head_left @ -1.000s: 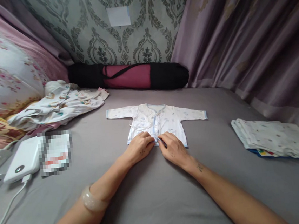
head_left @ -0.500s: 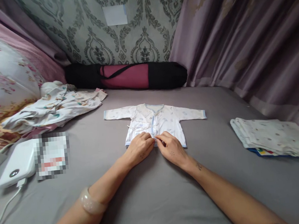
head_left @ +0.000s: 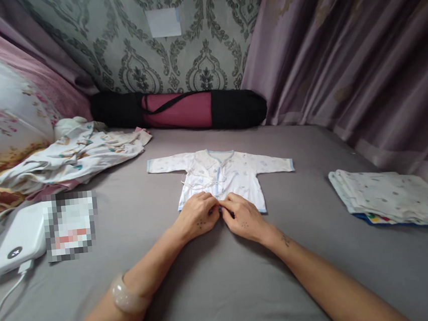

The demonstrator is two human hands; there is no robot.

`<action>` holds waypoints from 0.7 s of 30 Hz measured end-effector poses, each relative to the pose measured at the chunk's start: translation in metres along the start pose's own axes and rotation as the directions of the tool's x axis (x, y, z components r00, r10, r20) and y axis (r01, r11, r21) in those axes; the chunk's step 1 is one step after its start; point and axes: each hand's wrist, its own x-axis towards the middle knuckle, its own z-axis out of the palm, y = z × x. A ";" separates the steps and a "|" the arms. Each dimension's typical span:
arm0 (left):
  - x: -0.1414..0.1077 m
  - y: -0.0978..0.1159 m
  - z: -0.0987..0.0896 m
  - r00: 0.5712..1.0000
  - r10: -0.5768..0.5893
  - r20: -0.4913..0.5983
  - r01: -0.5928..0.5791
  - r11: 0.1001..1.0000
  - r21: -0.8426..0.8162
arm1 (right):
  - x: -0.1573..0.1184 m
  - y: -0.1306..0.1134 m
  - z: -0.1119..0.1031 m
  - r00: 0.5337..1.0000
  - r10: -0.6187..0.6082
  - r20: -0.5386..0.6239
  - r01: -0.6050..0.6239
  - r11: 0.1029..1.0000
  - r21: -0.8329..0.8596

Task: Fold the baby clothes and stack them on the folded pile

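Note:
A small white baby shirt (head_left: 234,176) with blue trim and pale prints lies flat in the middle of the bed, sleeves spread to both sides. Thin white ties lie across its left front. My left hand (head_left: 200,215) pinches the shirt's bottom hem near the centre, fingers pressed together. Right beside it, my right hand (head_left: 244,218) pinches the same hem, and the fingertips of both hands meet. The bit of cloth between the fingers is mostly hidden.
Folded white cloths (head_left: 395,196) lie at the right. A crumpled printed cloth (head_left: 80,150) is at the back left, near a floral pillow (head_left: 0,105). A white power bank (head_left: 22,237) with a cable and a blurred packet (head_left: 72,227) sit left. A black and maroon bag (head_left: 179,111) lies along the wall.
Both hands stay at the hem, their fingertips slightly lower and closer together. The whole view has shifted a little, moving the things at the left slightly further left.

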 end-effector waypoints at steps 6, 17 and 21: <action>-0.001 -0.002 -0.001 0.998 -0.021 -0.067 0.017 0.998 -0.062 | 0.008 0.010 -0.003 0.989 0.038 -0.142 -0.028 0.997 0.070; -0.008 -0.007 0.006 0.941 -0.151 0.302 0.180 0.981 -0.071 | 0.044 0.024 -0.007 0.982 0.153 0.114 -0.113 0.947 -0.300; -0.010 -0.008 0.005 0.933 -0.132 0.334 0.169 0.982 -0.086 | 0.079 0.032 0.005 0.963 0.235 0.133 -0.185 0.934 -0.307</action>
